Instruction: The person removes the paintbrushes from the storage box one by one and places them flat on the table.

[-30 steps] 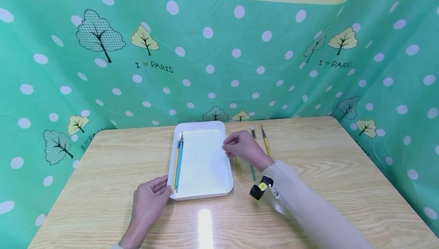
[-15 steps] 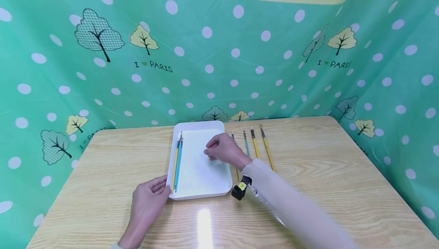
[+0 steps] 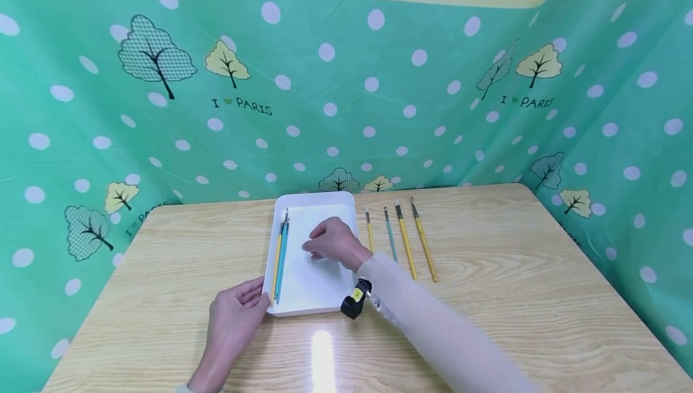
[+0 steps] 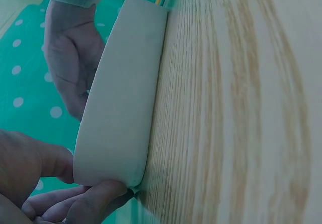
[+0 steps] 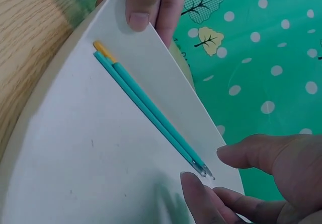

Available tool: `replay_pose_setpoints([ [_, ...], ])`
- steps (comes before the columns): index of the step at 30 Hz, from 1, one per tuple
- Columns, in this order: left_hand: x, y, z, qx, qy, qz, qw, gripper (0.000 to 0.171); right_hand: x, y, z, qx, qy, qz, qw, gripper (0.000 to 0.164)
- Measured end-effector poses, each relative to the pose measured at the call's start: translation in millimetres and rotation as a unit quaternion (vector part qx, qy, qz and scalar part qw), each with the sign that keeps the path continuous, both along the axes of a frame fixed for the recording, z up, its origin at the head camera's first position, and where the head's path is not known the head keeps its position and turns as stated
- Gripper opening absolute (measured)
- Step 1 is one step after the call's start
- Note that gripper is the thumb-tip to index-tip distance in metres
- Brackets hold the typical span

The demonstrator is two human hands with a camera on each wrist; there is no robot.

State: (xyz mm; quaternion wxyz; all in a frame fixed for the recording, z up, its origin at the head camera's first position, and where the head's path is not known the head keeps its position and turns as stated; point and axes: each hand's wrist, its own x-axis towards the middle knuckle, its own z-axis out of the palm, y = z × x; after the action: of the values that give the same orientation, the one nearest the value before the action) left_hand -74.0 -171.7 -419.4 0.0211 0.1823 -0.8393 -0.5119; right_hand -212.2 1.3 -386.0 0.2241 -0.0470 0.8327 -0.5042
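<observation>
A white rectangular tray (image 3: 296, 287) lies on the table, and my left hand (image 3: 238, 315) grips its near left corner, thumb on the rim. The left wrist view shows fingers (image 4: 95, 199) against the tray's outer wall (image 4: 121, 93). Along the tray's left side lie a yellow paintbrush (image 3: 277, 263) and two teal paintbrushes (image 5: 146, 108), roughly parallel. Over the tray's middle hovers my right hand (image 3: 332, 241), to the right of those brushes. Its thumb and fingers stand apart with nothing visible between them in the right wrist view, close to the teal brushes' tips.
Right of the tray, several paintbrushes lie side by side on the wooden table (image 3: 514, 248): a thin yellow brush (image 3: 370, 230), a teal brush (image 3: 391, 235), and two thicker yellow brushes (image 3: 405, 239). A green dotted curtain (image 3: 303, 128) hangs behind the table.
My right hand has moved left from the tray's right edge to over its middle, uncovering the brushes on the table. My left hand keeps its hold on the corner.
</observation>
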Motion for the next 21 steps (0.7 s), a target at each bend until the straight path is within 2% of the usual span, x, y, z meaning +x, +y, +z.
replay_pose_setpoints([
  [5,-0.2,0,-0.3,-0.003,-0.002,-0.002,1.0000,0.041,2.4,-11,-2.9,0.032,0.006,-0.005,0.999,0.029],
  [11,-0.1,0,-0.8,0.000,-0.004,0.001,1.0000,0.040,5.3,-22,-6.5,0.059,0.014,-0.015,0.998,0.025],
  [21,0.8,0,0.0,0.006,-0.001,-0.006,1.0000,0.042,10.1,-37,-11.4,0.046,-0.007,-0.022,0.999,0.013],
])
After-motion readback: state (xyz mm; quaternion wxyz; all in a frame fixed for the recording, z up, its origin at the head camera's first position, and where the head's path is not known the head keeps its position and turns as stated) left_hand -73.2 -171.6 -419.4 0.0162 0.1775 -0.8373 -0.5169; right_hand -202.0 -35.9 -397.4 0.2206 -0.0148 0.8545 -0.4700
